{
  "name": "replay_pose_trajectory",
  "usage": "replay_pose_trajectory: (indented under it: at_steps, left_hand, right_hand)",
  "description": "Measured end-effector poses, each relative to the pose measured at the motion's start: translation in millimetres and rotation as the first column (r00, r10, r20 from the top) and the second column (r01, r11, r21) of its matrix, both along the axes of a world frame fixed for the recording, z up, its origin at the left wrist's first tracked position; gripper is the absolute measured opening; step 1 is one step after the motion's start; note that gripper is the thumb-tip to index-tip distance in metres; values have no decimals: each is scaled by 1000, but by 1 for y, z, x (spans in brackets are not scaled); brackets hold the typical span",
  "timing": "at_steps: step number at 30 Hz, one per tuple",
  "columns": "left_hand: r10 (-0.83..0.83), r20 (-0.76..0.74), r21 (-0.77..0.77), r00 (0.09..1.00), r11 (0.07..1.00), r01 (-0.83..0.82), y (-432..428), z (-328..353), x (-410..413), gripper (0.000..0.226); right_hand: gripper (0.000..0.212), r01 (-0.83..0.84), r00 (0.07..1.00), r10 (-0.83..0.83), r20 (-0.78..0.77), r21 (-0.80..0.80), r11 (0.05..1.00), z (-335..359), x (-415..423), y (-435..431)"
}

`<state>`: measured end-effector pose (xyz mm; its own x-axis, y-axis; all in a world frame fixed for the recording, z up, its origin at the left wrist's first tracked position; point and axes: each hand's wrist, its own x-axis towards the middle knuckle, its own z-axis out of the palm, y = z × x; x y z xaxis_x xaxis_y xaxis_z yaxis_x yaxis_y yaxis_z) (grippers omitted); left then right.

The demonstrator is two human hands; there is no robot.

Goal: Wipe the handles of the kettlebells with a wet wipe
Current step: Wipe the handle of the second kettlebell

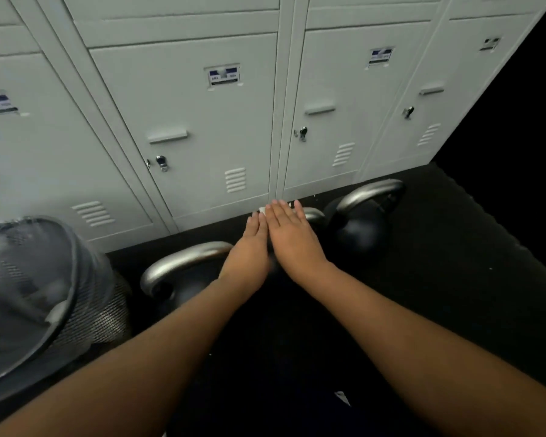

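Three black kettlebells with silver handles stand on the dark floor by the lockers. The left kettlebell's handle is bare. My right hand lies flat over the middle kettlebell's handle, pressing a white wet wipe whose edges peek out at the fingertips. My left hand rests flat beside it, touching its side, and whether it also holds the wipe is hidden. The right kettlebell stands untouched just past my right hand.
A row of grey metal lockers rises right behind the kettlebells. A black mesh waste bin with a liner stands at the left, close to the left kettlebell. A small white scrap lies on the black floor near me.
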<state>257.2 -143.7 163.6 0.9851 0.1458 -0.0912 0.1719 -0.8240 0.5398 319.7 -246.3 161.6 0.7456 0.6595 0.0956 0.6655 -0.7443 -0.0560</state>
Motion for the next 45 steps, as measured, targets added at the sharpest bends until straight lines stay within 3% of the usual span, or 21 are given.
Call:
replay_pose_trajectory:
  at_steps: [7,24,30,45]
  left_hand:
    - [-156,-40,30,987,987,157,28,16,-4,77]
    - [-164,-79,76,983,982,170,26,18,-6,81]
    - [-167,-63,79,984,982,171,23,16,-9,81]
    - [-148,-104,84,983,984,157,21,18,-9,80]
  right_hand:
    - [64,3,1000,-3,-9,-8,1000,-5,-11,-7]
    - [65,4,1000,-4,-11,-17,1000,7,3,-2]
    - [65,-8,997,7,71,9,1000,-6,-6,-15]
    - [63,14,1000,-15,-18,-61,998,6,13,-13]
